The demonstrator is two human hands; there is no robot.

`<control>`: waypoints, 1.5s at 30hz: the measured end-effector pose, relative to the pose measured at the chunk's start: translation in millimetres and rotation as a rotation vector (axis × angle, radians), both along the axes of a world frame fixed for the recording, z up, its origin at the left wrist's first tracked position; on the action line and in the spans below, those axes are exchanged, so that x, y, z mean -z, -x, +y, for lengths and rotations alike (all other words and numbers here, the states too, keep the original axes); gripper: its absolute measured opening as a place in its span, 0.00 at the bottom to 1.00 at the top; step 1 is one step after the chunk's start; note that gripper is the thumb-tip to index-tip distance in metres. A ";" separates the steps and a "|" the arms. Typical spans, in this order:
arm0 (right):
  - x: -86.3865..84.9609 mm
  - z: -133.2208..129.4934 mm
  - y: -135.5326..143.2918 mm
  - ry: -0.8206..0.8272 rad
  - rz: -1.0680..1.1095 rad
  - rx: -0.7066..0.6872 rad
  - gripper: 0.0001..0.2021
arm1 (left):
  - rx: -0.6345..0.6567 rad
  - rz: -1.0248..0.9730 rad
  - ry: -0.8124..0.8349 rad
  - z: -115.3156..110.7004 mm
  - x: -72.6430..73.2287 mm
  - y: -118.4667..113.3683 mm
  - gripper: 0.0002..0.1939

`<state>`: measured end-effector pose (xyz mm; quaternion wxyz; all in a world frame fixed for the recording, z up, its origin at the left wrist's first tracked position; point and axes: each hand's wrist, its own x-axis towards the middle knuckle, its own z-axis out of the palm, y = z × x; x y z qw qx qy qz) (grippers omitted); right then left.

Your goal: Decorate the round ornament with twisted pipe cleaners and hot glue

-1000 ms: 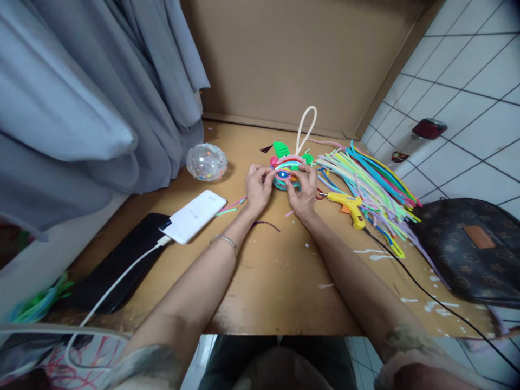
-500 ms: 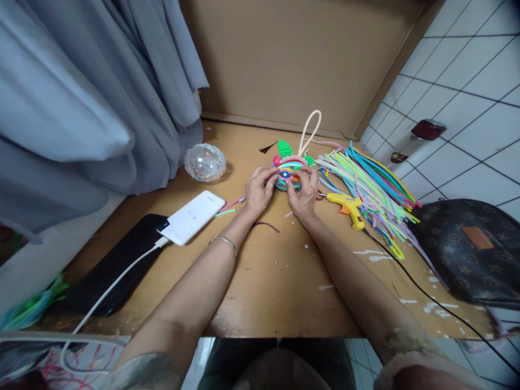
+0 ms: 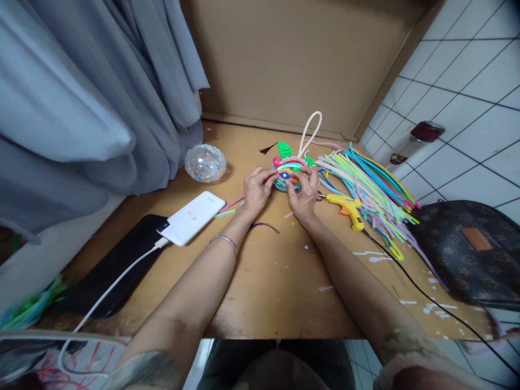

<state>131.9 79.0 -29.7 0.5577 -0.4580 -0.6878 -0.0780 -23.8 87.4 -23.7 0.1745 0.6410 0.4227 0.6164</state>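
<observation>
A small round craft ornament (image 3: 293,162) of coloured strips rests on the desk, with a scalloped pink rim, green leaf shapes, a pink ball and a tall cream loop (image 3: 311,130) behind. My left hand (image 3: 259,189) is closed in a pinch at its left side, thumb and forefinger on the front. From the right, my right hand (image 3: 304,190) pinches the same ornament. Between the fingertips shows a small blue piece with a white centre (image 3: 284,175). Fingers cover much of the ornament's lower front, so which strip each hand grips is partly hidden.
On the right lie a yellow glue gun (image 3: 345,208) with a black cord, a heap of pipe cleaners (image 3: 361,179) and a brown patterned bag (image 3: 467,249). At left are a clear ball (image 3: 205,162), a white power bank (image 3: 193,216) with a cable and a black pouch (image 3: 117,271).
Both hands stay at the ornament with nearly the same grip. The left fingers have shifted very slightly around the blue piece; nothing else has visibly moved.
</observation>
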 end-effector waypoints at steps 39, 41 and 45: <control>-3.4 -1.3 -1.6 0.046 -0.061 0.054 0.13 | 0.253 -0.641 0.383 3.8 -10.4 -10.9 0.12; -3.0 -0.7 -1.8 0.039 -0.059 0.060 0.12 | 0.259 -0.641 0.386 3.1 -11.7 -10.9 0.13; -2.3 -0.5 -2.0 0.045 -0.039 0.055 0.11 | 0.267 -0.627 0.408 2.5 -12.6 -11.5 0.12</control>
